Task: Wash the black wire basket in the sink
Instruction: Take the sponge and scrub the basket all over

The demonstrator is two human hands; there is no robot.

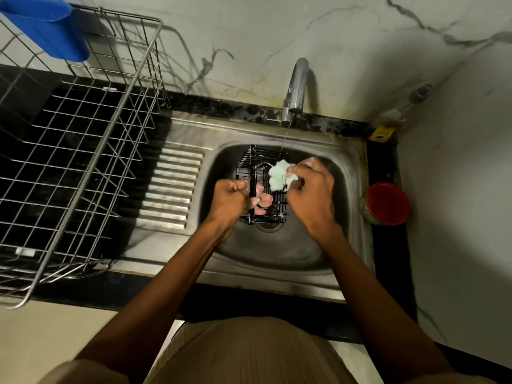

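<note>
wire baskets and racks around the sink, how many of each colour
black wire basket, gripped by the left hand in the steel sink: 1
silver wire dish rack on the counter: 1
total: 2

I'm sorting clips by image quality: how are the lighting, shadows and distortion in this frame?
Head view: dim, warm light; the sink bowl is dark, so the black wire basket blends into it. The drying rack and faucet cast shadows on the marble wall. Wide-angle distortion bends the counter edges. The soapy sponge is the brightest spot.
</note>
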